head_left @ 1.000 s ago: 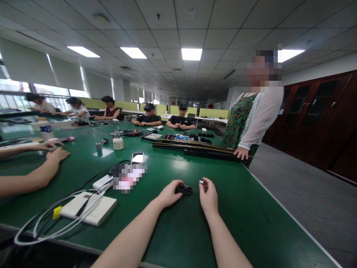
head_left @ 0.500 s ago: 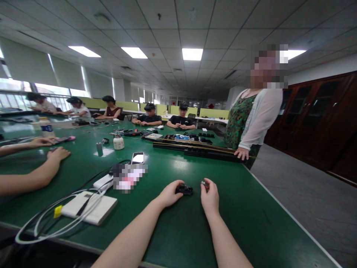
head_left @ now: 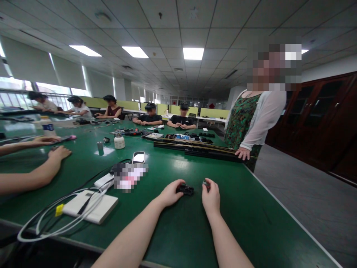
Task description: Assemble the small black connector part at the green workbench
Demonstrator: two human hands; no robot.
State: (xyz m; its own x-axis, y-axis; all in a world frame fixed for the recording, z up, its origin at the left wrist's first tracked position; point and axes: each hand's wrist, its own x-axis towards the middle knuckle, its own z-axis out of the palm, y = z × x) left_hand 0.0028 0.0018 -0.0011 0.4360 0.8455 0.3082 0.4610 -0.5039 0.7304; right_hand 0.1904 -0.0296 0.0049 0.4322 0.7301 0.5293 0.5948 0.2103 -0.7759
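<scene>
Both hands have barely shifted: left hand (head_left: 170, 193) still grips a black part (head_left: 185, 190) on the counter (head_left: 251, 208); right hand (head_left: 211, 196) pinches a small piece (head_left: 205, 183).

The small dark part (head_left: 185, 190) under the left grip (head_left: 170, 193) is too small to identify, and fingers cover its near end. The tiny piece (head_left: 205, 183) pinched in the right grip (head_left: 211, 196) is mostly hidden. A blurred patch (head_left: 128, 175) masks something on the bench (head_left: 251, 223).
</scene>
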